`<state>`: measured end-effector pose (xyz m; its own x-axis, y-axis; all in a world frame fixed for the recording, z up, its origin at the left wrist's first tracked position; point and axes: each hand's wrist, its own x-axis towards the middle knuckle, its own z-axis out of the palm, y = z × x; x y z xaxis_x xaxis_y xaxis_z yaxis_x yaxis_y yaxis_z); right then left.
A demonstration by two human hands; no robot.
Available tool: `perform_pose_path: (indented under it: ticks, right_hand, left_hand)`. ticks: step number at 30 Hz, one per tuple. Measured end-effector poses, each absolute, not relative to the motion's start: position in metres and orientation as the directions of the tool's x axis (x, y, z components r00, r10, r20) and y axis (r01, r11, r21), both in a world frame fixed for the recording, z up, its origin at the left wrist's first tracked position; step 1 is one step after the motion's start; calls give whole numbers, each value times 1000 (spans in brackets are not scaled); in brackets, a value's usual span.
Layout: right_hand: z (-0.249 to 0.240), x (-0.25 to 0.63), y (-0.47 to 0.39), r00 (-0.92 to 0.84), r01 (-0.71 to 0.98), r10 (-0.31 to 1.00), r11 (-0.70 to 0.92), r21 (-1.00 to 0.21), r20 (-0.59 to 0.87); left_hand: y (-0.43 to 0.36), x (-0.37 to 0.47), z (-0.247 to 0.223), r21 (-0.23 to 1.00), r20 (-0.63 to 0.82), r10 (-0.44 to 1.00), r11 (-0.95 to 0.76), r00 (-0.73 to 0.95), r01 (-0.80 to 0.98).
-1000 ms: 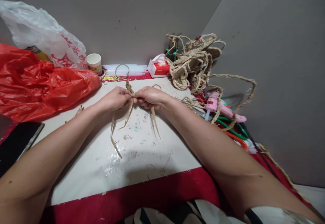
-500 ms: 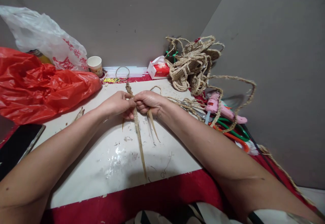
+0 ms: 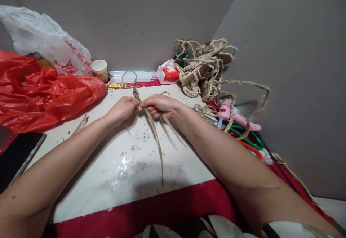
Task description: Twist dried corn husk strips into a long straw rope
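One braid [image 3: 137,94], short, brown, apparently plant fibre. Location: over the far part of a white board [image 3: 108,187], between the hands; finished end pointing away from the worker, working end at the fingertips.

Two loose strands, pale. Long strand [image 3: 154,133]: runs from the pinch toward the board's near edge. Short strand [image 3: 174,131]: slants out below the right hand. A possible third, under the left hand, is too blurred to confirm.

Two bare hands, both closed. Left hand [image 3: 124,108]: thumb and fingers pinched on the left side of the working end. Right hand [image 3: 161,104]: thumb and forefinger pinched at the same junction, other fingers curled, seemingly around the short strand. Whether the fingertips touch cannot be told.

Step in hand, as judged: strands being crossed and tightened at the working end. Next move calls for one firm pinch at the crossing, leaving the other hand free to guide the long strand without slack.

Surroundings: one fibre scrap [image 3: 81,124], left; one phone [image 3: 18,155], nearer; one red bag [image 3: 54,101]; one cup [image 3: 99,68]; one tissue pack [image 3: 168,73]; one rope heap [image 3: 202,68], right, beyond a pink glue gun [image 3: 229,113].
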<state>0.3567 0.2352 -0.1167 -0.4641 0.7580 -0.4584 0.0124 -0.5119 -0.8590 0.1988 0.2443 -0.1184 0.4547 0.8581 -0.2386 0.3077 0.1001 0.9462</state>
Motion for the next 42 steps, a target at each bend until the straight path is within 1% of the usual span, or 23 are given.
perform_pose_path:
  ticks: [3,6,8,11,13,18,21,23,26,28,30,31,33,34,35,36,37,39,40,42]
  right_hand:
    - [-114,361,234,-429,175,795,-393,-903,-429]
    - [-110,359,230,-355,410,866,-195,-891,-353]
    - [-106,356,227,-308,576,909,-57,-815,-281]
    - [-99,354,223,-260,747,943,60,-662,-208]
    - [-94,356,222,-240,793,954,85,-603,-181]
    - [-84,361,219,-288,793,945,144,-593,-156]
    - [-83,353,213,-295,821,944,174,-544,-144]
    - [-85,344,208,-317,851,937,213,-480,-147]
    - [-92,331,199,-305,916,940,246,-316,-153]
    - [-93,326,193,-281,947,945,244,-210,-169]
    - [-90,324,188,-327,941,923,298,-164,-202]
    - [-86,326,186,-376,924,898,343,-169,-230]
    - [-76,334,185,-479,873,829,417,-253,-288]
    - [-72,340,187,-506,853,808,418,-313,-301]
    - [-69,346,190,-502,843,814,385,-376,-292]
    - [-67,353,194,-453,847,854,323,-422,-255]
    - [-68,359,200,-365,856,911,248,-454,-192]
    - [-76,366,211,-193,830,980,142,-540,-39]
    - [-83,367,216,-154,793,988,110,-599,-22]
    - [-97,363,223,-193,680,975,49,-731,-115]
  left_hand:
    - [247,197,-117,924,-189,870,0,455,383]
    - [249,197,-119,913,-229,852,20,470,408]
    - [248,197,-120,916,-284,826,83,486,393]
    - [247,197,-121,920,-347,798,188,493,344]
    - [248,196,-121,921,-359,796,220,488,320]
    - [248,196,-124,932,-333,810,204,482,301]
    - [246,197,-123,934,-346,811,248,472,259]
    - [245,198,-121,934,-357,796,303,488,190]
    - [243,199,-121,924,-362,774,371,520,91]
    - [242,199,-122,925,-361,779,368,512,93]
    - [242,199,-123,931,-357,786,346,505,119]
    - [242,199,-123,931,-356,783,341,511,127]
    - [243,198,-122,930,-355,768,347,533,119]
    - [243,197,-121,931,-350,765,349,540,109]
    - [244,196,-121,931,-347,761,351,548,102]
    - [244,196,-121,931,-345,758,351,554,100]
    - [244,195,-121,932,-344,754,349,559,103]
    - [245,195,-122,932,-342,749,346,568,106]
    - [246,195,-122,933,-339,749,345,570,102]
    - [246,194,-123,934,-333,749,344,573,93]
